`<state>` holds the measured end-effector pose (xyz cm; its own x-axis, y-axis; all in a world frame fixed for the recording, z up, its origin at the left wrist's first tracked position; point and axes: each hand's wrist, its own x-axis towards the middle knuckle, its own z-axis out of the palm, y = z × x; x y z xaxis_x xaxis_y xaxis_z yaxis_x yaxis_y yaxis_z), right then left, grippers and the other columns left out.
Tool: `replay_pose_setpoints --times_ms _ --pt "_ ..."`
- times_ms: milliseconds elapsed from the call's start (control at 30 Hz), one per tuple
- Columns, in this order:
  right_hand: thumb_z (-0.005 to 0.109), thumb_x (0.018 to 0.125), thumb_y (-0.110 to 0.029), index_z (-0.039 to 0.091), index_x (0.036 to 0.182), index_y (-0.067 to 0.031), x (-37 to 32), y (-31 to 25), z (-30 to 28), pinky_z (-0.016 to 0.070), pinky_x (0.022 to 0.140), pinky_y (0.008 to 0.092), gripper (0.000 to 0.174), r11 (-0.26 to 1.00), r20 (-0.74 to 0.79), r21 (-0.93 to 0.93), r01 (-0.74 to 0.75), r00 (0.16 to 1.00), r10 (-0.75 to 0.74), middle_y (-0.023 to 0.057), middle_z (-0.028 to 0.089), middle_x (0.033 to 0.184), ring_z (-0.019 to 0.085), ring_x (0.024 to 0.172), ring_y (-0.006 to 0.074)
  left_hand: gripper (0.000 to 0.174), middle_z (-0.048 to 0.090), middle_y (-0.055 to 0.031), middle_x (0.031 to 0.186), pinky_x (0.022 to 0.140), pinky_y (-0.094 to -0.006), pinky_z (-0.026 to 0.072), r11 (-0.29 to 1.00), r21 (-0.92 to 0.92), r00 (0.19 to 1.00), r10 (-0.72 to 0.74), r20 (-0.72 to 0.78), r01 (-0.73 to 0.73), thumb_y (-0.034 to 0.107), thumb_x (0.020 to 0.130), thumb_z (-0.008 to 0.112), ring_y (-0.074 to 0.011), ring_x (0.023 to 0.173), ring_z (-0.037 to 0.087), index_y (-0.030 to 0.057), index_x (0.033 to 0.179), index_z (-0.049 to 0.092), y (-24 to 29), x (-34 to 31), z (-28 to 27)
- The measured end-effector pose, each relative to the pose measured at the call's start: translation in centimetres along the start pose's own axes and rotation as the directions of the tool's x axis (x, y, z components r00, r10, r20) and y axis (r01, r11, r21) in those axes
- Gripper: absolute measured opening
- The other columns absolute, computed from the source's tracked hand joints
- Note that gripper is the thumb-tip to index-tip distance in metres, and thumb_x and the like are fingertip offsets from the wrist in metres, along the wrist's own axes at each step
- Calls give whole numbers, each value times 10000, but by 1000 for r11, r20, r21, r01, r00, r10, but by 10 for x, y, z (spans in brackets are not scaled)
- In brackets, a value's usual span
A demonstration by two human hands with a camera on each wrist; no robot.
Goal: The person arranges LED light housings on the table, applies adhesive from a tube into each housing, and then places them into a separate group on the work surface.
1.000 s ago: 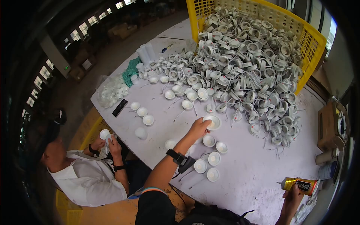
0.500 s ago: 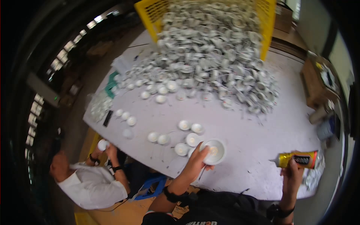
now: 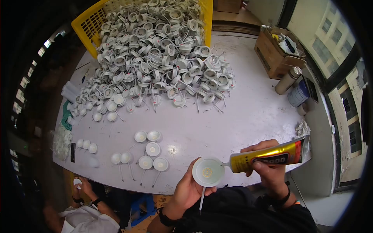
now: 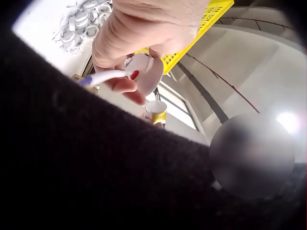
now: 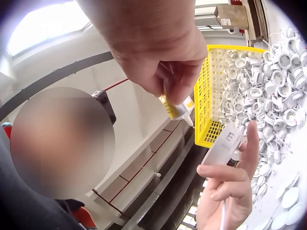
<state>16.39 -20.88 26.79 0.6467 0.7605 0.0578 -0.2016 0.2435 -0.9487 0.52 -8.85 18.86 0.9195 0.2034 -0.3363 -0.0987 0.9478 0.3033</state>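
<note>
White cups [image 3: 152,149] sit clustered on the bench [image 3: 233,128] at left. My left hand [image 3: 187,193] curls round the held cup [image 3: 206,179] by the bench's near edge. Right of it, my right hand [image 3: 273,176] is wrapped round a gold tube [image 3: 285,152] — nozzle [image 3: 226,164] at the rim, contact I can't tell. Too hard a squeeze could, I judge, flood the yellow dots [image 3: 207,172].

Pale table [image 3: 241,120] beside dark-framed windows [image 3: 328,39]
</note>
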Motion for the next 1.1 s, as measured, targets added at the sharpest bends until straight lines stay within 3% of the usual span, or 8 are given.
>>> replay_pose_setpoints --times_ms 167,400,567,800,867,933,1000,1100 --pt "603 723 7 423 980 9 1 1 6 494 603 230 314 987 73 -160 20 997 -8 176 543 986 569 765 157 409 452 -166 1060 581 -312 439 994 92 988 51 144 -64 369 901 226 -245 740 544 97 1206 202 2 6 14" --pt "630 712 -17 469 968 2 2 0 7 465 731 261 303 956 57 -294 3 998 14 144 547 982 551 854 165 403 438 -176 1052 683 -373 462 994 90 986 47 157 -62 367 892 283 -220 684 522 96 1179 202 2 6 26" --pt "625 714 -14 470 974 7 2 3 8 465 742 268 303 961 58 -276 5 998 12 149 541 996 550 873 174 406 441 -173 1039 732 -414 459 995 80 978 36 203 -54 357 887 309 -201 665 510 103 1181 193 3 4 27" --pt "605 727 3 459 971 2 1 4 7 454 778 275 285 955 100 -295 -7 994 38 152 535 1012 534 924 186 412 427 -163 1066 739 -412 457 994 94 978 35 208 -56 358 886 314 -191 665 506 102 1183 188 1 4 26" --pt "600 729 11 458 972 -3 -2 0 15 454 777 273 282 968 98 -252 -23 994 49 150 536 1015 537 926 186 429 406 -181 1102 604 -342 466 989 131 983 40 177 -64 363 877 329 -273 771 536 132 1211 193 -1 6 27" --pt "595 732 18 456 973 -7 -2 0 17 454 775 271 279 978 97 -208 -37 994 58 148 536 1019 539 928 186 428 400 -180 1107 601 -338 463 989 128 987 61 145 -80 363 877 331 -273 783 533 132 1211 193 -3 6 30" --pt "590 729 34 466 979 -13 1 3 14 463 761 273 282 912 240 -374 167 967 -79 138 542 1019 548 926 186 428 394 -178 1112 598 -334 459 987 127 990 80 115 -94 362 878 333 -272 796 530 132 1211 194 -3 6 29" --pt "601 724 27 476 993 -12 4 0 4 476 740 271 300 828 274 -540 152 962 2 121 548 1017 561 907 179 421 431 -170 1075 625 -294 453 998 56 976 28 216 -41 349 885 328 -253 812 551 97 1187 178 -1 6 20"
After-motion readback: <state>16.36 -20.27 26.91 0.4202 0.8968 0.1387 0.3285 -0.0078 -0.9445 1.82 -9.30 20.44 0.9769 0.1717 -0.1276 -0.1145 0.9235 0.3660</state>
